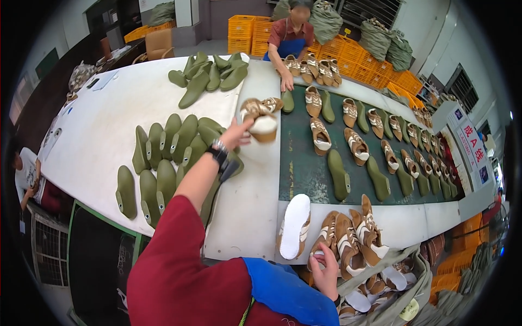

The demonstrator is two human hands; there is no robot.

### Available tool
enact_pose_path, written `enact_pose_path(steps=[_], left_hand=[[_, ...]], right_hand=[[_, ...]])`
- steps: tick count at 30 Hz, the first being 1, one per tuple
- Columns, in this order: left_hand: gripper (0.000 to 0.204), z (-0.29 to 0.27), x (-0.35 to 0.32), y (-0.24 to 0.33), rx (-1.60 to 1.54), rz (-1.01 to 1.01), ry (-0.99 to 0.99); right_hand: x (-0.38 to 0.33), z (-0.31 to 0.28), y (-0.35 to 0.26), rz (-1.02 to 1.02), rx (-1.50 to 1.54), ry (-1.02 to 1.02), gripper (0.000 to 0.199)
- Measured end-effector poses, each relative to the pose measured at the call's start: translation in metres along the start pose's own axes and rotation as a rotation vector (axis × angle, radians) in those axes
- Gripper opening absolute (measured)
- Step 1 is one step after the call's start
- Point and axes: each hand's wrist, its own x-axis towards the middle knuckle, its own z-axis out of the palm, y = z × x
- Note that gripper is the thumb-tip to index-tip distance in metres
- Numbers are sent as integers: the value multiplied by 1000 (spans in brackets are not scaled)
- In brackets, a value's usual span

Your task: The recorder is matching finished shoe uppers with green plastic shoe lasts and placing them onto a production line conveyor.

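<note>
My left hand (236, 135), with a dark watch on the wrist, is stretched over the white table and closed at the edge of a brown shoe (263, 126) with a white heel. That shoe is smeared by motion, and another brown shoe (272, 103) lies partly behind it. By the table's near edge, my right hand (327, 269) has its thumb and fingers pinched at the heel of a brown-and-white shoe (328, 231). More brown shoes (347, 242) stand beside it on the right. To its left lies a shoe with its white sole (296, 225) upward.
Green shoe lasts (176, 138) stand grouped on the white table (128, 100). Shoes and lasts line a dark green conveyor belt (302, 176). Across it, a co-worker's hand (286, 81) touches a last (287, 101). A sack of shoes (416, 271) sits at the near right.
</note>
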Motion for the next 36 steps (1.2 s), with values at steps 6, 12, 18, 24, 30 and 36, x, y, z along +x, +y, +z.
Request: enact_pose_path(steps=[6, 12, 18, 24, 30, 36], left_hand=[[41, -38, 21, -59, 468, 280, 20], [41, -51, -132, -129, 1051, 599, -60], [51, -92, -210, -128, 1237, 428, 211], [48, -90, -198, -158, 1000, 547, 326], [43, -95, -190, -155, 981, 512, 405], [41, -100, -181, -160, 960, 458, 356]], right_hand=[[34, 16, -32, -192, -135, -92, 39], [131, 44, -134, -603, -292, -371, 37], [241, 141, -191, -630, -728, -891, 40], [294, 299, -71, -243, -999, -686, 93], [265, 325, -37, -325, -827, -400, 103], [263, 230, -72, 531, 430, -875, 73]])
